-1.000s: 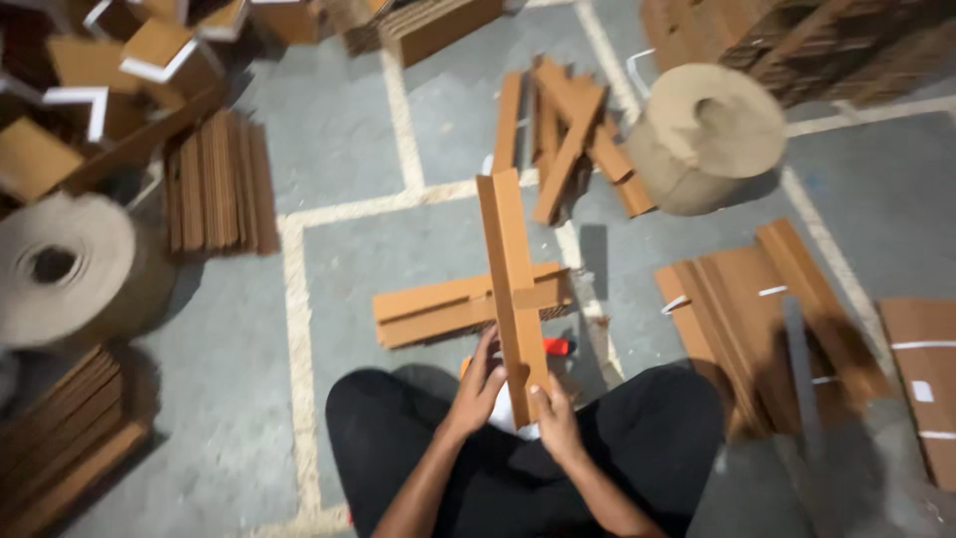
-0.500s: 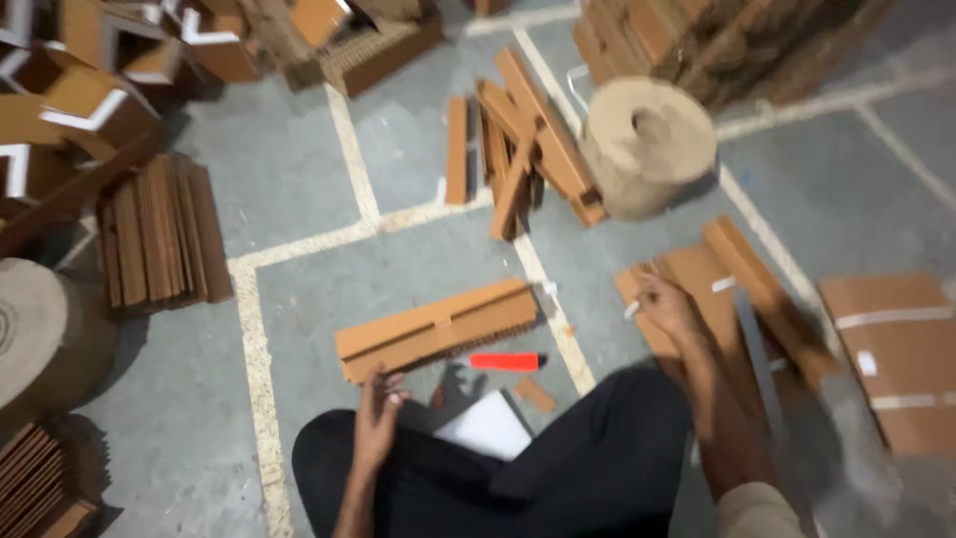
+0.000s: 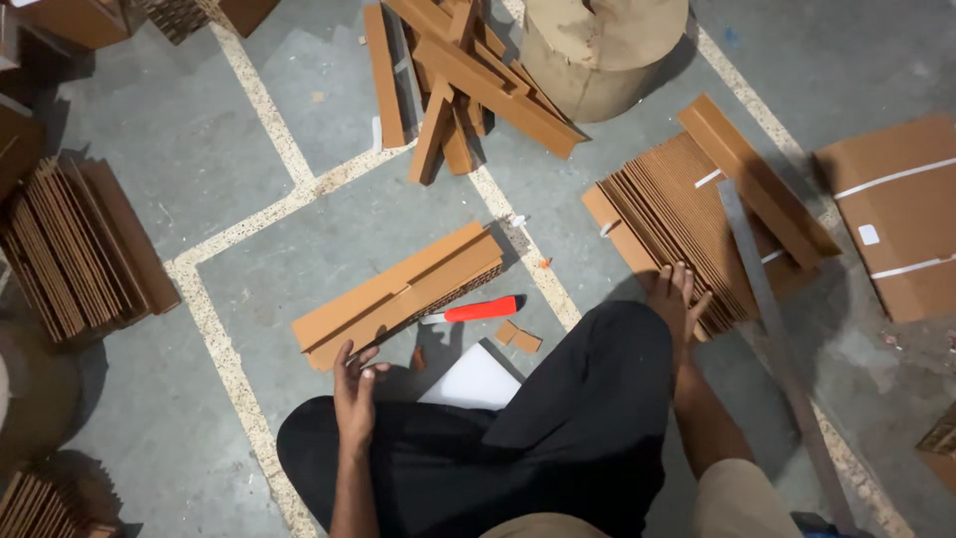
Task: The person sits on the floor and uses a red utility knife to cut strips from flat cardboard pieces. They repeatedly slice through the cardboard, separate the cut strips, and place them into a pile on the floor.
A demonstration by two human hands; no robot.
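Seemingly, the right hand (image 3: 680, 299) rests open-fingered on the fanned cardboard strip stack (image 3: 687, 234) just ahead of it and should peel off one strip cleanly, while the left hand (image 3: 353, 387), loosely open, steadies the cardboard angle piece (image 3: 403, 294) beside the red utility knife (image 3: 478, 310).

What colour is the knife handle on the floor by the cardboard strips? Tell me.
Bright red, seen in the head view: the knife lies beside the cardboard strips.

Pretty much everything's brown: cardboard strips (image 3: 403, 294), the fanned ribbed stack (image 3: 677, 214), the paper roll (image 3: 602, 45). Grey floor (image 3: 179, 149) with speckled whitish lines. Bright red cutter (image 3: 481, 310), white sheet (image 3: 476, 381), black trousers (image 3: 558, 428).
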